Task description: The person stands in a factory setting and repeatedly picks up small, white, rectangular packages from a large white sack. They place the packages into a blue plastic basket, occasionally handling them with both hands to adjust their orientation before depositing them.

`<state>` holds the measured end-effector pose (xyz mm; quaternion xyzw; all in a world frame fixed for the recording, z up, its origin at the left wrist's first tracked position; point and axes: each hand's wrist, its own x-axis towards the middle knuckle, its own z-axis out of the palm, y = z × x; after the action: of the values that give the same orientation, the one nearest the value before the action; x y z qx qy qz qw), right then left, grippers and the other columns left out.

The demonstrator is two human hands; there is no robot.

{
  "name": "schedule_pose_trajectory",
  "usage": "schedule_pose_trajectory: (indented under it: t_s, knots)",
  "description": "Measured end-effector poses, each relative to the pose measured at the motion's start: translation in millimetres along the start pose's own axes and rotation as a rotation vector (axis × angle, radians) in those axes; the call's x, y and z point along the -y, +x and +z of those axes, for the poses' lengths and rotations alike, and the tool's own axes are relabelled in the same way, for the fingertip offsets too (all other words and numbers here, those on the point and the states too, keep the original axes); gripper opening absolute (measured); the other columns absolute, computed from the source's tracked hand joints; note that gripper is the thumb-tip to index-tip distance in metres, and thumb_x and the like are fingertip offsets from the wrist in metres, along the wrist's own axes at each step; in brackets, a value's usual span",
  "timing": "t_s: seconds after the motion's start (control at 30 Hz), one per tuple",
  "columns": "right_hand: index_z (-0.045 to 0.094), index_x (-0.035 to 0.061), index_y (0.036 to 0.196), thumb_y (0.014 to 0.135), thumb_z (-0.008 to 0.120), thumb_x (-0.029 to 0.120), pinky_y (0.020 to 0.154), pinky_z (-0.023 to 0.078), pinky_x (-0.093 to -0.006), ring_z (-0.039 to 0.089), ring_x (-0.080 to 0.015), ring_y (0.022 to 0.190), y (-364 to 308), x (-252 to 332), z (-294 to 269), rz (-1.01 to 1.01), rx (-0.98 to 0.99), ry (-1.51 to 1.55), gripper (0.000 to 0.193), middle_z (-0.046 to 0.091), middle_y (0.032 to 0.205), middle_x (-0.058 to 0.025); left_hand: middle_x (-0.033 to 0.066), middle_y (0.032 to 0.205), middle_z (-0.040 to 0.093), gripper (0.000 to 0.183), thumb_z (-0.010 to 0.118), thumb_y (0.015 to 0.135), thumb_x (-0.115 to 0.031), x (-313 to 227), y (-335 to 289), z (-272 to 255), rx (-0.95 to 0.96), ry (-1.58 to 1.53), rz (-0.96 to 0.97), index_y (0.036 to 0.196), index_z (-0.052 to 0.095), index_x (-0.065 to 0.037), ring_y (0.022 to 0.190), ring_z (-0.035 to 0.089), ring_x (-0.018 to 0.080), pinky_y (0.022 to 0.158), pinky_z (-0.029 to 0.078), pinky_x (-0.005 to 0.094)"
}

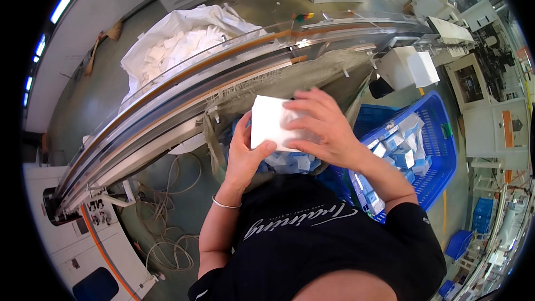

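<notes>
Holding a white block (273, 120) in the left hand (244, 153), above the open mouth of a drab cloth sack (329, 64), with the thumb at the block's lower edge and the fingers bent around its left side. Reaching across the block's right side with the right hand (331, 128), with fingers parted, loosely bent and blurred; cannot tell how firmly they press. Wearing a pale bracelet (225, 204) on the left wrist. Inside the sack, can see heaped blue-and-white packets (295, 163). To the right of the sack, can make out a blue basket (450, 150), partly hidden by the right forearm, with similar packets (405, 159) inside. Just beyond the sack, can see a long rail (184, 75) running past at a slant. Farther beyond the sack, across the rail, can spot a white bag (136, 58) full of white pieces (178, 50). To the sack's left, nearer the body, can see looped cables (170, 239) on the floor.
</notes>
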<state>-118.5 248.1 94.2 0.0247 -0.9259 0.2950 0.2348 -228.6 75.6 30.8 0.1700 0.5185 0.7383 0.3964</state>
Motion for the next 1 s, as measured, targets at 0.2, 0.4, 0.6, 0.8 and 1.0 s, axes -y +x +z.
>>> schedule_pose_trajectory:
  t_s: [0.2, 0.4, 0.6, 0.8, 1.0]
  knots:
    - [0.061, 0.0051, 0.084, 0.073, 0.07, 0.009, 0.087, 0.042, -0.0355, 0.056, -0.0247, 0.1, 16.8, 1.9, 15.2, -0.062, 0.05, 0.036, 0.015, 0.061, 0.107, -0.0073, 0.0164, 0.123, 0.048, 0.091, 0.079, 0.068, -0.023, -9.6, -5.6, -18.5, 0.049, 0.007, -0.005, 0.137, 0.025, 0.001, 0.115, 0.047, 0.0227, 0.096, 0.039, 0.0334]
    - [0.051, 0.0057, 0.094, 0.092, 0.054, 0.017, 0.066, 0.038, -0.0174, 0.046, -0.0021, 0.073, 42.0, 9.2, 23.3, 0.554, -0.201, 0.977, 0.011, 0.053, 0.079, 0.0049, 0.0125, 0.122, 0.05, 0.08, 0.076, 0.07, -0.02, -9.4, -8.4, -39.1, 0.065, -0.166, -0.027, 0.132, 0.032, 0.003, 0.113, 0.048, 0.0202, 0.095, 0.039, 0.0319]
    - [0.051, 0.0056, 0.094, 0.092, 0.053, 0.018, 0.064, 0.036, -0.0149, 0.044, -0.0026, 0.071, 106.3, 35.8, 60.1, 0.63, -0.613, 1.225, 0.013, 0.051, 0.083, 0.0043, 0.0107, 0.117, 0.053, 0.075, 0.076, 0.069, -0.028, -1.2, -21.9, -81.4, -0.003, -0.391, 0.038, 0.125, 0.039, 0.005, 0.109, 0.052, 0.0197, 0.093, 0.041, 0.032]
    - [0.049, 0.0038, 0.098, 0.092, 0.051, 0.018, 0.066, 0.041, -0.0217, 0.045, -0.0072, 0.071, 261.4, -18.6, 104.5, 0.026, -1.027, 0.612, 0.015, 0.05, 0.082, -0.0004, 0.0126, 0.122, 0.05, 0.085, 0.079, 0.065, -0.032, -7.9, -39.9, -132.8, -0.123, -0.488, 0.198, 0.128, 0.036, 0.004, 0.113, 0.05, 0.0243, 0.096, 0.04, 0.0355]
    - [0.053, 0.0045, 0.099, 0.085, 0.057, 0.024, 0.074, 0.045, -0.0399, 0.058, -0.0307, 0.086, 382.1, -117.4, 247.7, 0.282, -0.439, 0.115, 0.025, 0.06, 0.094, -0.0178, 0.0122, 0.125, 0.048, 0.084, 0.078, 0.064, -0.025, -10.9, -55.0, -173.7, -0.117, -0.734, 0.235, 0.132, 0.034, -0.002, 0.116, 0.048, 0.0281, 0.099, 0.04, 0.039]
